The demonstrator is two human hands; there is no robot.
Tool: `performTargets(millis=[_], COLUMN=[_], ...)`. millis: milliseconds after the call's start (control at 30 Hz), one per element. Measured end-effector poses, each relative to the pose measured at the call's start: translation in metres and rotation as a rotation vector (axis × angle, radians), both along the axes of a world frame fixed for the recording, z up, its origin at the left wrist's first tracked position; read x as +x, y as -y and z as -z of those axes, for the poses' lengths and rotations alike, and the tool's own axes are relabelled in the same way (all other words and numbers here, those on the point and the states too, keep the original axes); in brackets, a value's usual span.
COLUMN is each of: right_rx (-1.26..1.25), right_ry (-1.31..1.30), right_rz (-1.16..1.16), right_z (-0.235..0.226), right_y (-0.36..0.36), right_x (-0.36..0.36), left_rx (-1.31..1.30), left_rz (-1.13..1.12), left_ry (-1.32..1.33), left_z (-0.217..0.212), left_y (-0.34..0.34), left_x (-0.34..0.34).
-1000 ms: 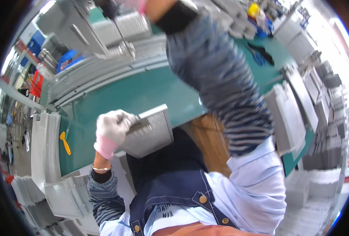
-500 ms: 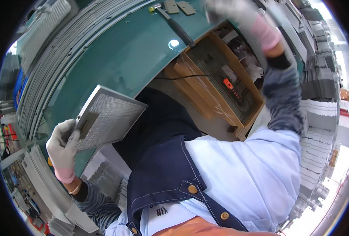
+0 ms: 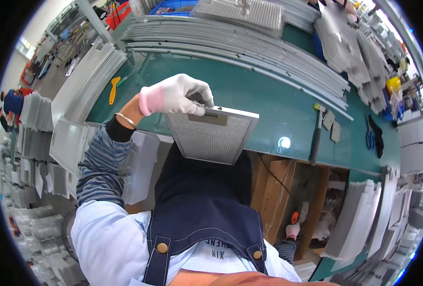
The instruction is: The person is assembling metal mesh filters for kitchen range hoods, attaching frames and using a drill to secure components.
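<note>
My left hand (image 3: 185, 95), in a white glove with a pink cuff, grips the top edge of a framed metal mesh filter panel (image 3: 216, 136). The panel hangs tilted at the table's near edge, in front of my apron, and a small recessed handle plate (image 3: 209, 119) shows beside my fingers. Low on the right, my right hand (image 3: 292, 232) reaches down into an open cardboard box (image 3: 318, 205). It is at an orange-handled tool (image 3: 295, 218); its fingers are too small and hidden to show whether they close on it.
Long metal strips (image 3: 230, 45) lie stacked along the far side of the green table (image 3: 183, 64). A hammer (image 3: 317, 136), small flat plates (image 3: 335, 132) and blue-handled scissors (image 3: 370, 138) lie to the right, a yellow scraper (image 3: 114, 90) to the left. Stacked panels (image 3: 352, 221) stand beside the box.
My view has swung round toward the table. My right hand has come down from above the table into the box, by the orange-handled tool. My left hand still holds the filter panel.
</note>
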State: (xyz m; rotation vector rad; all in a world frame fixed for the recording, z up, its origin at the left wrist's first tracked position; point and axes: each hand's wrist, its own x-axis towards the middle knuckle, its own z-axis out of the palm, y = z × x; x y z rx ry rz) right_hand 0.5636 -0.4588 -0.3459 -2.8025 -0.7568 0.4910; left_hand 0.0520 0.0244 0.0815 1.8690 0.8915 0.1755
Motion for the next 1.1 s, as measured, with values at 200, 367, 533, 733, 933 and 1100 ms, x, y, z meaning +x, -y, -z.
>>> performTargets(millis=[200, 367, 533, 733, 933, 1100], right_rx=[0.292, 0.682, 1.583, 1.709, 1.506, 1.349], right_ry=[-0.077, 0.783, 0.205, -1.502, -1.211, -1.335], right_rz=[0.141, -0.003, 0.201, -1.031, -1.014, -0.933], right_z=[-0.003, -0.153, -0.368, -0.488, -0.474, -0.453], right_y=[0.039, -0.051, -0.148, -0.338, -0.448, -0.474], right_x=[0.017, -0.019, -0.075, -0.181, -0.314, -0.329], left_rx=[-0.006, 0.061, 0.048, 0.186, 0.029, 0.109], left_rz=[0.076, 0.138, 0.181, 0.198, 0.171, 0.189], left_ry=[0.067, 0.105, 0.093, 0.106, 0.145, 0.182], left_z=[0.004, 0.010, 0.011, 0.020, 0.024, 0.030], left_y=[-0.001, -0.001, -0.009, -0.011, -0.019, -0.021], left_x=[0.012, 0.005, 0.008, 0.002, 0.007, 0.004])
